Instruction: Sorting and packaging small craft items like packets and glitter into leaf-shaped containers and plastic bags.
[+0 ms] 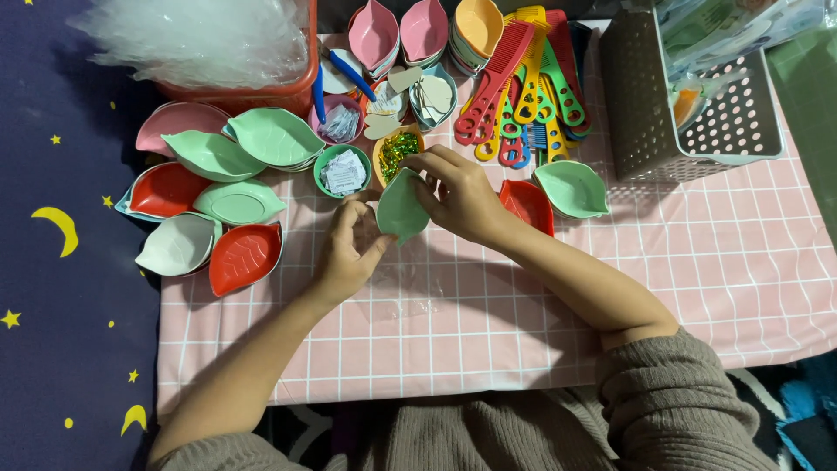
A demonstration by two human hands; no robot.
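Green leaf dish (401, 208) half hidden behind right hand (462, 196), left hand (344, 253).

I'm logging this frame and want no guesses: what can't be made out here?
- Green dish, head view: the left hand and right hand cover its edges and underside.
- Red dish: partly hidden behind the right wrist.
- Grey basket: contents blocked by its wall and cut off by the top edge.
- Small bowl: paper slips too small to read.
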